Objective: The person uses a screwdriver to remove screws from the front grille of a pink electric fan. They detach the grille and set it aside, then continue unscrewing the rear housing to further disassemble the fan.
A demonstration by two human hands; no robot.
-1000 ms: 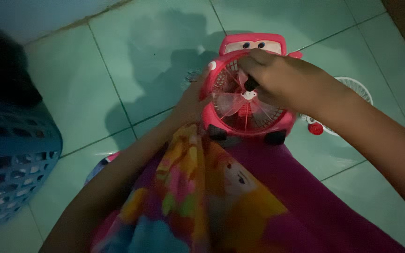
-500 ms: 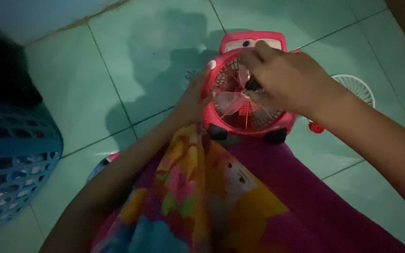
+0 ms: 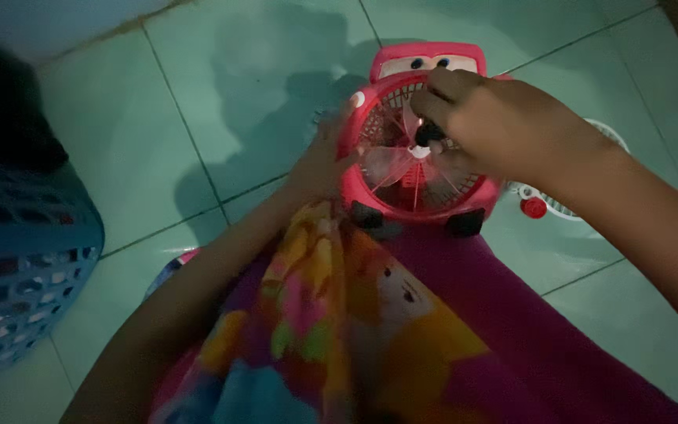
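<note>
Right at the bottom of the frame, a bright printed cloth [image 3: 339,338] drapes over the person's lap, pinks and yellows in the dim light. Just above it, in the middle of the picture, sits the pink toy fan [image 3: 416,137], shaped like a cartoon car, its lower edge against the cloth. Left hand [image 3: 319,161] is pressed to the fan's left rim, fingers wrapped on the housing, steadying it. Right hand [image 3: 488,126] comes in from the right, fingertips pinched shut on a small dark knob [image 3: 428,133] at the hub of the see-through blades [image 3: 390,161]. Looks like light, thin plastic to me; those blades would flex or snap, so the sturdy outer rim is the place to hold. Further right on the green tile floor [image 3: 198,118] lies a white grille [image 3: 590,169] with a red cap [image 3: 534,207] beside it. Far left, a blue basket [image 3: 17,267].
</note>
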